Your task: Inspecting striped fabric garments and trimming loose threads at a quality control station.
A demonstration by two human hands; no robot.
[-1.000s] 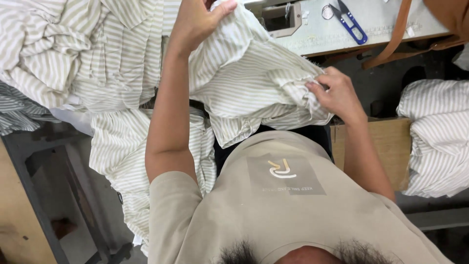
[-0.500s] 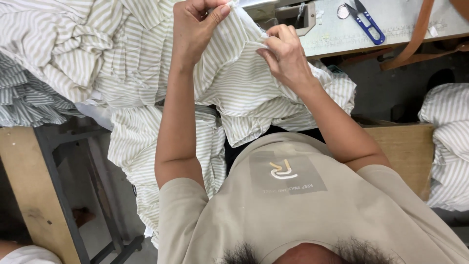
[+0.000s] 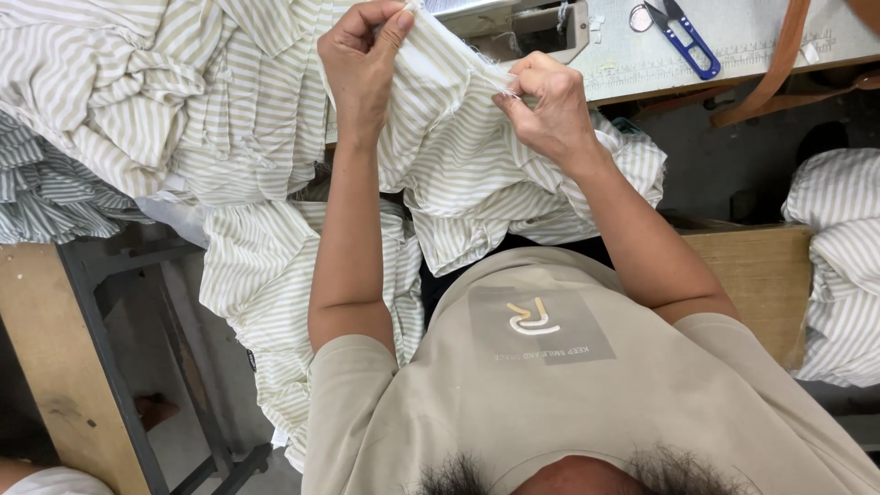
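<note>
A: Start close in. What's nearest the camera?

B: The person's beige T-shirt (image 3: 587, 385), then 2 bare forearms reaching up and away from the body.

A: And the hands?

B: The left hand (image 3: 362, 60) is closed, thumb and fingertips pinching the top edge of a beige-and-white striped garment piece (image 3: 467, 156). The right hand (image 3: 545, 105) is also closed in a pinch on the same edge, just beside the left. The short stretch of fabric between them is pulled taut; the rest hangs down toward the lap.

A: So where does the piece sit?

B: Held up in front of the chest, just short of the sewing machine (image 3: 522, 27), not under it.

A: How far along would you judge it?

B: Early, I'd say. The edge looks raw and fraying, and the hands seem to be aligning it. No stitching on this piece is visible, though the machine's needle area is mostly cut off.

A: Farther out?

B: A heap of striped fabric (image 3: 137, 101) on the left, a stack of folded striped pieces (image 3: 839, 266) on the right, and blue-handled thread snips (image 3: 683, 37) on the work table (image 3: 761, 46).
</note>
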